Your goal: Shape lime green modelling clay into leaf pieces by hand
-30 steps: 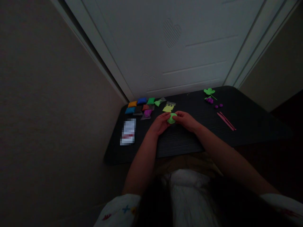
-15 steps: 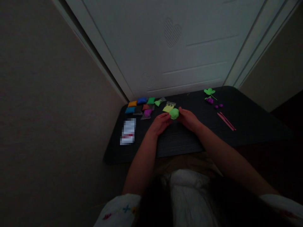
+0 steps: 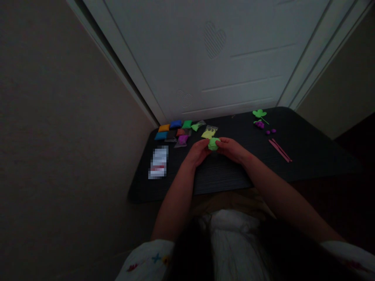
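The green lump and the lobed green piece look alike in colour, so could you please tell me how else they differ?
Shape: the lump is a thick, rounded mass, while the lobed piece spreads into rounded lobes.
Place: the lump is held between the left hand and right hand; the lobed piece lies untouched on the table.
Shared: both are bright green.

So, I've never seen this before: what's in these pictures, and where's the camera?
There's no machine here: someone wears a camera on their head, which looks forward and down and takes every picture. Their bare left hand and right hand together hold a light-green lump over a dark table. Coloured packets lie behind and to the left, near a pale, pixelated item. On the right are a green leaf-like shape, a purple cluster, two small purple pieces and two pink sticks.
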A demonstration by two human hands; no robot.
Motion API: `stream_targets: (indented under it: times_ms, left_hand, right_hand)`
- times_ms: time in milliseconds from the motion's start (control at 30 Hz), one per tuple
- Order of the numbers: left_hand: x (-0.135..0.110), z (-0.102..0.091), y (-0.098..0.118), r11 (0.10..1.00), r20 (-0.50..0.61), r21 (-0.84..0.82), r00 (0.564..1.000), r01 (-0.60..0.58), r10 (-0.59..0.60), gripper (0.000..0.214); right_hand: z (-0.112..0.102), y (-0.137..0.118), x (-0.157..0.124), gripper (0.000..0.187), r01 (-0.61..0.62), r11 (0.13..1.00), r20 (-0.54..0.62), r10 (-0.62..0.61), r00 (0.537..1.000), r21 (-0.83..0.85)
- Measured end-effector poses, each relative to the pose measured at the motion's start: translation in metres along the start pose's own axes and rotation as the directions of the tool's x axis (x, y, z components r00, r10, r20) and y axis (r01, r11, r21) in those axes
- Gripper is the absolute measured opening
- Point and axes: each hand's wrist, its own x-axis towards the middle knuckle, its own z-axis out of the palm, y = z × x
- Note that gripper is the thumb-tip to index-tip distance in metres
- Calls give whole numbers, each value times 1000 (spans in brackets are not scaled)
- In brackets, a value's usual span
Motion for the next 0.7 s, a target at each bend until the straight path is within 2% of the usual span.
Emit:
stream_targets:
  times_ms: [133,333,567,700]
  left_hand:
    - [-1,0,1,1000,16,-2,1000,4,-4,16]
    - [-1,2,1,1000,-11,16,1000,-18,18,11]
    - [-4,7,2,999,39,-39,999,-26,27,15]
    - [-1,4,0,999,4,-8,999,-51,51,12]
  right_hand:
    - [0,0,1,16,22,999,-37,-21,999,35]
    - [0,1,1,16,-7,999,-4,7,1000,39]
    - [1,-1,-1,15,13,997,13,-14,1000,81]
    - [2,0,-1,17,-1,998,21,-1,1000,66]
